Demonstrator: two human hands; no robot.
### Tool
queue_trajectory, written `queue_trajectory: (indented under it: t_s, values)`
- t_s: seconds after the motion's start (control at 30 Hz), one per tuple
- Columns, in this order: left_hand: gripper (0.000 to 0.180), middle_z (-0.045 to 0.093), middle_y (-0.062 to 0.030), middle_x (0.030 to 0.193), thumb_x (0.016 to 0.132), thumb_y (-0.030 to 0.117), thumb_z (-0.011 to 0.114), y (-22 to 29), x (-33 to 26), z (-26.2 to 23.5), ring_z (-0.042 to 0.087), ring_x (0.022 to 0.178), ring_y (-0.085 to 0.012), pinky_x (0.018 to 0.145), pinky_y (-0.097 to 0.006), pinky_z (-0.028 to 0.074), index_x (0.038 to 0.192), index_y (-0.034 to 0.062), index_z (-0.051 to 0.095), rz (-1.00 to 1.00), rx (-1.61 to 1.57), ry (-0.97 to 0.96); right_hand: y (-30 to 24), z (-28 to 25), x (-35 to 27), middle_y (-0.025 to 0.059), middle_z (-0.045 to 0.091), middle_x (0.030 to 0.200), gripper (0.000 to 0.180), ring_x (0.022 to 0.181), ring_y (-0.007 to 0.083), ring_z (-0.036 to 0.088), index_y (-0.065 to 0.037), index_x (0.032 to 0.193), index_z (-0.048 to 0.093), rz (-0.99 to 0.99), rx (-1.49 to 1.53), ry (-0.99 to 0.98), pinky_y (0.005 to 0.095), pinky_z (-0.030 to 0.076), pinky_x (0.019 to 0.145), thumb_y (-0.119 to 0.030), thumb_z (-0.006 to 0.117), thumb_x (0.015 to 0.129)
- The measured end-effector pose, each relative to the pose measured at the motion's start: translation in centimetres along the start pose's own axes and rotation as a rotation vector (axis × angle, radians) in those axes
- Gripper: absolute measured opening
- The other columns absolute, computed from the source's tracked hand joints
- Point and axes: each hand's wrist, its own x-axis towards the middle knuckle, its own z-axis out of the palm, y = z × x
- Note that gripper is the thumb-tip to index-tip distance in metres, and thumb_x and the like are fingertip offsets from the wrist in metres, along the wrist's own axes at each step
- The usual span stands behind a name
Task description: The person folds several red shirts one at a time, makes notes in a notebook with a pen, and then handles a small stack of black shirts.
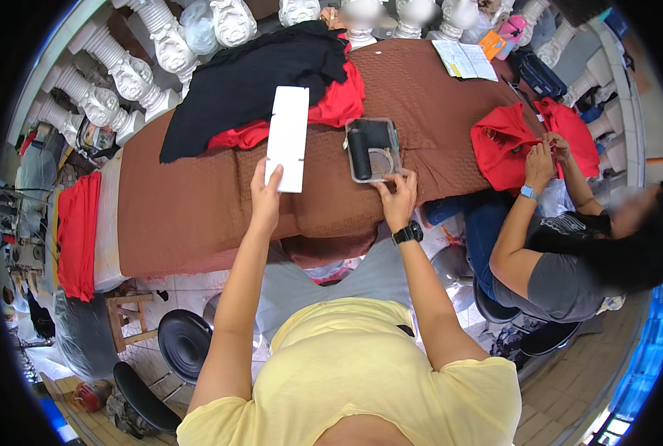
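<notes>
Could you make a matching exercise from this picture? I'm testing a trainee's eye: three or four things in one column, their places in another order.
Things:
1. white strip
2. clear tray
3. black cloth
4. open booklet

Places:
A. far end of the table, on the right
B. at the right hand, holding a black roll
C. held in the left hand
D. spread over red cloth

Pairs: 1-C, 2-B, 3-D, 4-A

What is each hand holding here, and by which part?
Left hand holds the white card by its lower near corner. Right hand grips the clear tray at its near right corner on the brown table.
</notes>
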Motion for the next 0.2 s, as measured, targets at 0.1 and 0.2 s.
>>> queue_trajectory:
  t_s: [0.1, 0.2]
  values:
    - [0.04, 0.06, -0.0082, 0.127, 0.1, 0.013, 0.062, -2.7, -3.9, -4.0, 0.059, 0.115, -0.0173, 0.103, -0.029, 0.043, 0.136, 0.0017, 0.05, 0.018, 0.165, 0.03, 0.6, -0.2, 1.0, 0.0165, 0.06, 0.113, 0.025, 0.108, 0.0361, 0.057, -0.006, 0.093, 0.073, 0.006, -0.057, -0.032, 0.0447, 0.046, 0.093, -0.019, 0.085, 0.075]
    - [0.045, 0.057, -0.0076, 0.131, 0.098, 0.013, 0.065, -4.1, -6.4, -5.8, 0.055, 0.124, -0.0184, 0.108, -0.035, 0.041, 0.139, 0.0049, 0.049, 0.081, 0.262, 0.021, 0.9, -0.5, 2.2, 0.0175, 0.058, 0.12, 0.024, 0.112, 0.0378, 0.055, -0.008, 0.097, 0.074, 0.035, -0.096, -0.124, 0.0456, 0.045, 0.096, -0.021, 0.083, 0.078]
